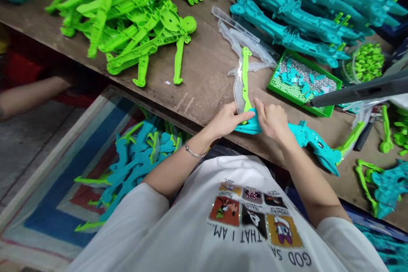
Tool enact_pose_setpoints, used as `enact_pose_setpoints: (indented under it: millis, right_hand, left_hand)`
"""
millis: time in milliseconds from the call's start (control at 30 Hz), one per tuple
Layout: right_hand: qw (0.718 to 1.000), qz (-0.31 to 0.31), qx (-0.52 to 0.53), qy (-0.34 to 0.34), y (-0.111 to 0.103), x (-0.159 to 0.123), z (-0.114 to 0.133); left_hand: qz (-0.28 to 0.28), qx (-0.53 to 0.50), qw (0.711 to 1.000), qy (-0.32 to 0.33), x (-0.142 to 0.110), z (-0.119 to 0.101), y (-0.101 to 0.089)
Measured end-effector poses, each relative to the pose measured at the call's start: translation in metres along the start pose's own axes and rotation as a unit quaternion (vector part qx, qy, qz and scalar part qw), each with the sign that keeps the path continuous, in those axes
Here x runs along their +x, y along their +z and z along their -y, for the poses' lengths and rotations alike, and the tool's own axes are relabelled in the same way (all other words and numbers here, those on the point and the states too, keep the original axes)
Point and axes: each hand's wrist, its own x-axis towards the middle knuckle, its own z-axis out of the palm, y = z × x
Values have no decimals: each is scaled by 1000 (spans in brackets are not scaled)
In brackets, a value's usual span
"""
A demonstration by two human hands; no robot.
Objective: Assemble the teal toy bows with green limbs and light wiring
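Observation:
My left hand [228, 120] and my right hand [272, 120] meet at the table's front edge, closed on a long teal plastic part [314, 142]. The left thumb presses on its left end, where a green plastic arm [245, 76] with a translucent strip [238, 89] beside it sticks up and away from me. My right fingers wrap the part a little further along. From the part's right end, another green arm [349, 141] projects. What lies under my palms is hidden.
Left on the table [204, 72] is a heap of green plastic parts [127, 17]; teal parts [296, 17] lie back right. A green tray [318, 110] holds screws and small teal pieces. A dark electric screwdriver-like tool [360, 91] reaches over it. Below left, a crate holds assembled pieces [137, 157]. Another person's forearm [35, 95] shows.

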Motion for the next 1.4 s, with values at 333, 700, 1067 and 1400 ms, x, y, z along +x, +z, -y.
enact_pose_setpoints:
  millis: [333,700,1067,1400]
  right_hand:
    - [998,-22,-34,48,-8,12,5]
    - [997,-23,-44,64,5,17,5]
    - [864,-426,264,-45,-7,-30,-45]
    - [788,-508,346,-32,-43,-44,-90]
  left_hand:
    - [104,-37,982,-154,-7,-13,-15]
    - [25,-52,984,-171,-18,10,-5]
    - [25,-30,984,-173,-15,15,-10]
    - [17,19,988,-150,-32,15,-12]
